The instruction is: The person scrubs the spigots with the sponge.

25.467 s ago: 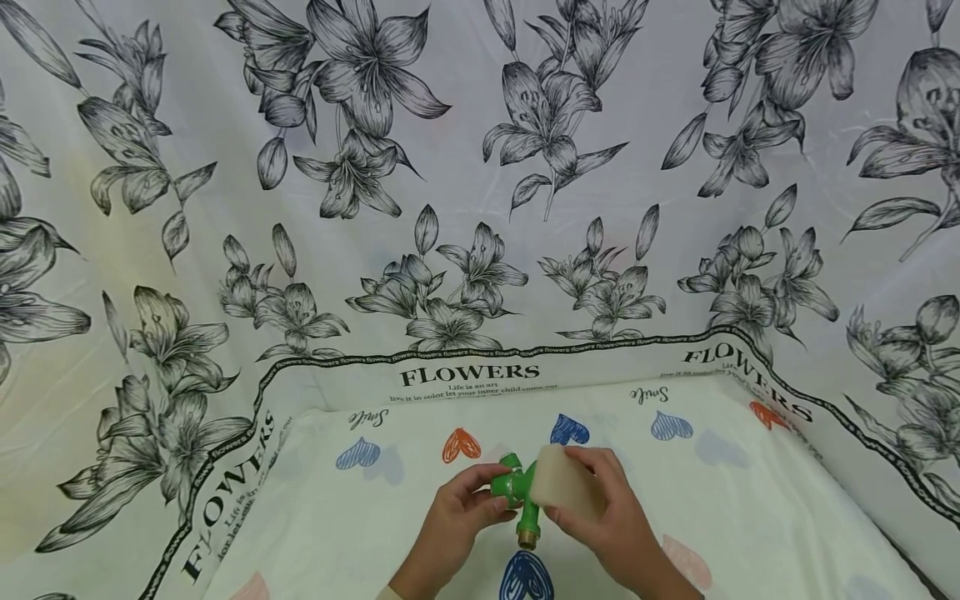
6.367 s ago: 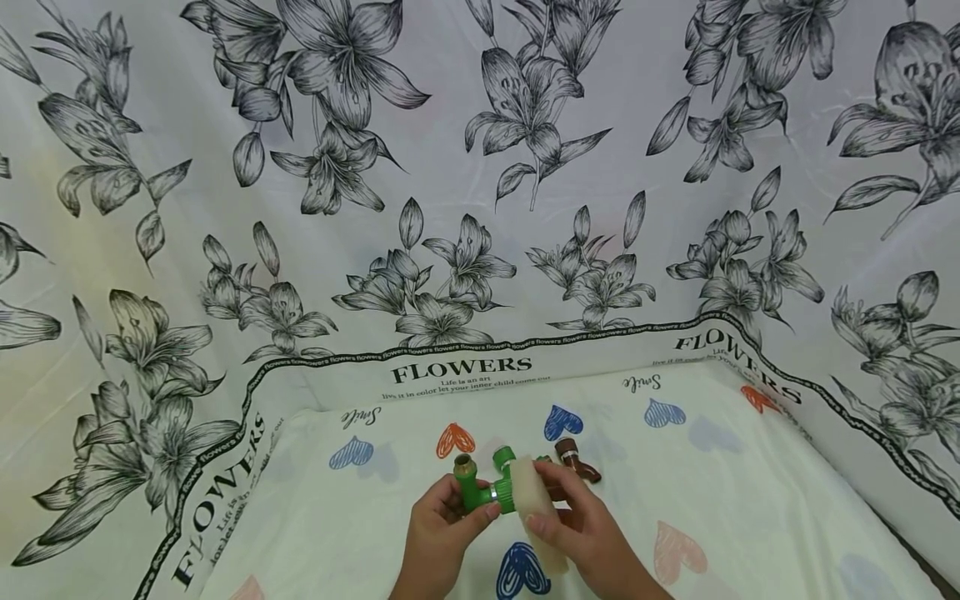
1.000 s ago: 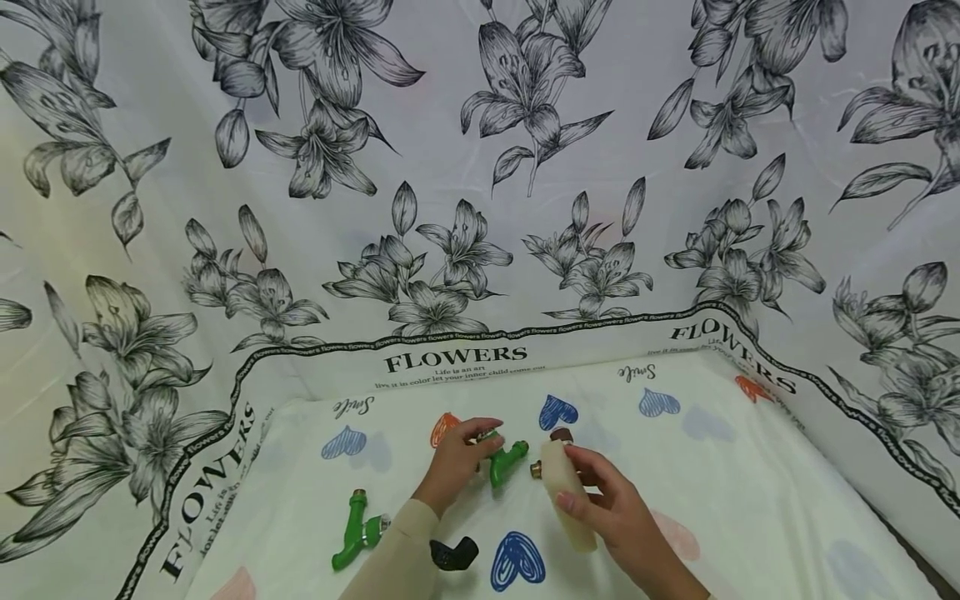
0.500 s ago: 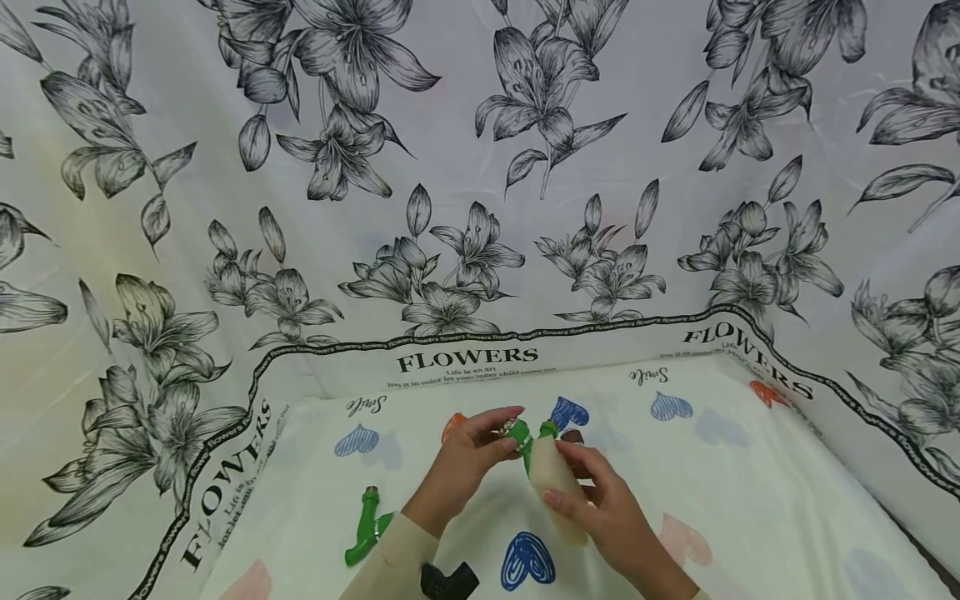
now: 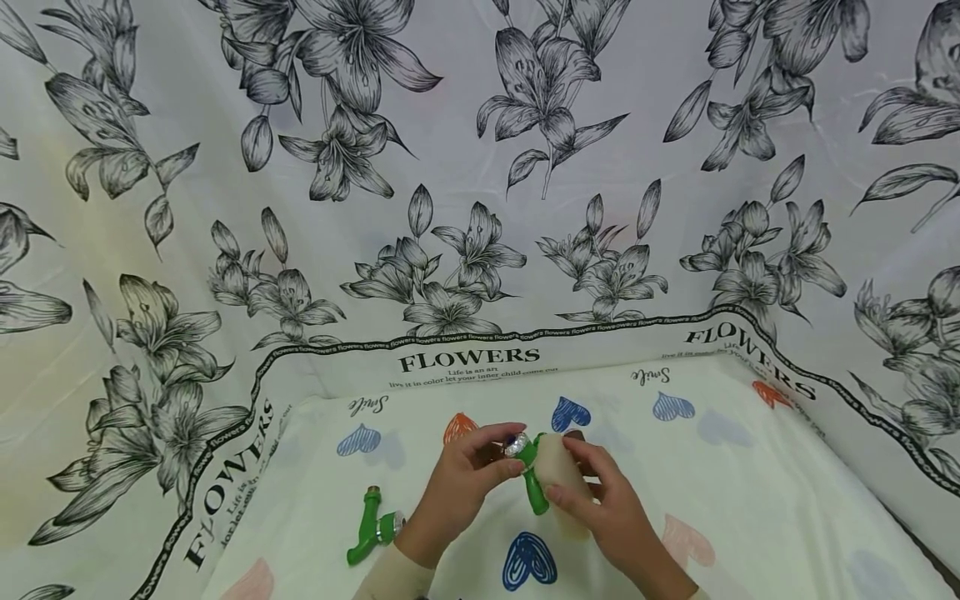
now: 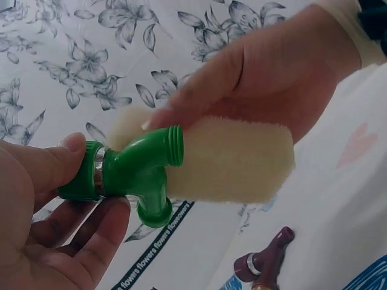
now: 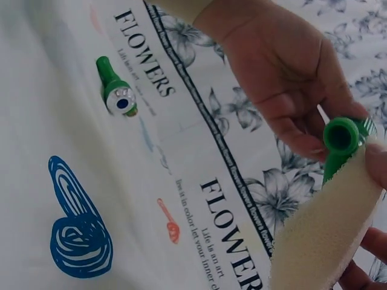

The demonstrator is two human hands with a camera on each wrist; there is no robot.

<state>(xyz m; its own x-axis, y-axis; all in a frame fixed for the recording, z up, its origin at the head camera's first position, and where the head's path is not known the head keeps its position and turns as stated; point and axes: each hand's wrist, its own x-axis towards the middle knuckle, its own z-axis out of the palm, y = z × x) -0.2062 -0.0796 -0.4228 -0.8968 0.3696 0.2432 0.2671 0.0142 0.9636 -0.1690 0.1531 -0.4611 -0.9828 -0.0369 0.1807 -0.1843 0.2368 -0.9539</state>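
My left hand (image 5: pixel 468 471) pinches a green tap (image 6: pixel 139 172) by its ribbed knob, which has a silvery faceted cap in the head view. The tap is held up off the cloth, spout pointing down in the head view. My right hand (image 5: pixel 607 492) grips a beige sponge block (image 5: pixel 561 467) between thumb and fingers. In the head view the sponge covers part of the tap's far end. From the right wrist view, the sponge (image 7: pixel 329 229) lies close along the tap, by its round opening. Whether it presses on the tap is hard to tell.
A second green tap (image 5: pixel 367 529) lies on the heart-patterned cloth (image 5: pixel 450 550), left of my left forearm. A maroon tap (image 6: pixel 266 260) lies beyond the sponge, mostly hidden in the head view. A flower-printed curtain (image 5: pixel 457 250) rises behind the table.
Within the last second my left hand brings the green tap from apart on the left to the sponge, then turns its spout downward. The second green tap appears on the cloth after 6.4 s ago.
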